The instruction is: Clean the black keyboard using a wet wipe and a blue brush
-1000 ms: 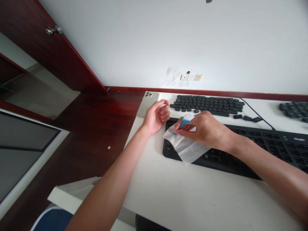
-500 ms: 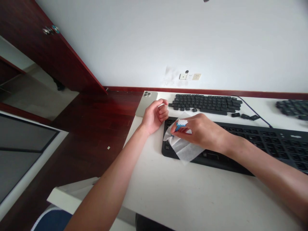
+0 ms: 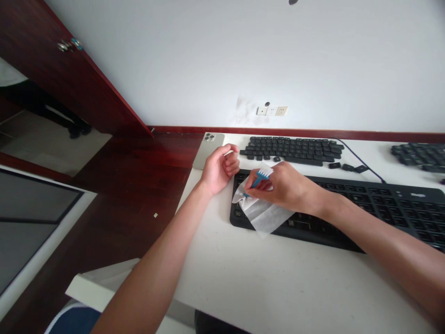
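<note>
My right hand [image 3: 287,188] is closed around a small blue brush [image 3: 259,178] whose white bristles point up. The brush's lower end presses into a thin white wipe [image 3: 266,218]. This wipe lies over the left end of a black keyboard [image 3: 325,234] from which the keycaps are off. Beside the keyboard's upper left corner rests my left hand [image 3: 219,170], fingers curled in toward the palm, with nothing visible in them. A pale phone [image 3: 208,150] lies face down just behind my left hand.
Behind the keyboard, loose black keycaps [image 3: 292,147] stand in rows, with several strays [image 3: 347,167] near a cable [image 3: 361,162]. More keycaps [image 3: 417,155] sit at the right. The white desk [image 3: 243,278] ends on the left above a dark wooden floor [image 3: 139,199]. A person's legs [image 3: 52,109] show in the doorway.
The brush has tilted in my right hand, and more of its blue handle shows. My left hand keeps its curled pose. A person's legs have come into view at the doorway.
</note>
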Available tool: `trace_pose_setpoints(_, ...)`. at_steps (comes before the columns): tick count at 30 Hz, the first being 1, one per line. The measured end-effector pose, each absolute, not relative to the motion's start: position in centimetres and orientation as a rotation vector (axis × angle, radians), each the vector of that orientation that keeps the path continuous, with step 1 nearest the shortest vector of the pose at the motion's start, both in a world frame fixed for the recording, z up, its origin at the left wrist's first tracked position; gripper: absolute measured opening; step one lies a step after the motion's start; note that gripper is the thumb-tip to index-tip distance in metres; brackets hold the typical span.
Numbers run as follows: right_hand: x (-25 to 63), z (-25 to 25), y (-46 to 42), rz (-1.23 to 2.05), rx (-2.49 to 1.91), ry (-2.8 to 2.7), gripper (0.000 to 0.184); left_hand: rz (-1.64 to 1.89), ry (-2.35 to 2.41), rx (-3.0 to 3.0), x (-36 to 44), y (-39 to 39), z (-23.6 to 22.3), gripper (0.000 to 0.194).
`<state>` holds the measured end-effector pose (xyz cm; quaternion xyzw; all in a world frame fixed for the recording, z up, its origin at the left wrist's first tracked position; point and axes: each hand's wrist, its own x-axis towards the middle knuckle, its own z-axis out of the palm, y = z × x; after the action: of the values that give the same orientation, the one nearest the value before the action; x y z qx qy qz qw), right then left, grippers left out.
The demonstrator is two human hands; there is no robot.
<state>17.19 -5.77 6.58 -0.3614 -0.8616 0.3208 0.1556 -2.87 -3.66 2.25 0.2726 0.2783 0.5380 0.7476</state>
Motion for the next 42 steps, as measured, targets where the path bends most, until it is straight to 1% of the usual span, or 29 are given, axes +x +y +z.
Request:
trace_pose_setpoints(4,17.48,7.15,-5.82,1.017,-0.968,-2.437,0.014,1.172,0.639,0.553,-2.83,-3.66,2.33,0.015)
trace_pose_setpoints(11,17.46,6.74,-5.78,0.914,-0.969,-2.533,0.018,1.171,0.649,0.557,-2.79,-3.69,2.40,0.014)
trace_pose_setpoints(18,17.94,6.54,-5.32,1.107,-0.853,-2.539,0.012,1.172,0.614,0.590,-2.82,-3.71,2.37,0.014)
trace_pose_setpoints(24,17.86,6.49,-5.67,0.930,-0.872,-2.537,0.014,1.170,0.618,0.599,-2.84,-3.71,2.31,0.014)
trace_pose_setpoints(31,17.59,6.87,-5.80,0.994,-0.914,-2.570,0.012,1.170,0.645,0.544,-2.76,-3.72,2.47,0.013)
trace_pose_setpoints(37,17.47,7.04,-5.77,0.922,-0.911,-2.592,0.013,1.170,0.611,0.598,-2.84,-3.66,2.28,0.013)
trace_pose_setpoints(40,17.44,6.94,-5.88,0.978,-0.873,-2.577,0.013,1.167,0.623,0.584,-2.81,-3.67,2.29,0.014)
trace_pose_setpoints(42,17.53,7.04,-5.89,1.076,-0.894,-2.519,0.010,1.168,0.638,0.568,-2.76,-3.69,2.35,0.014)
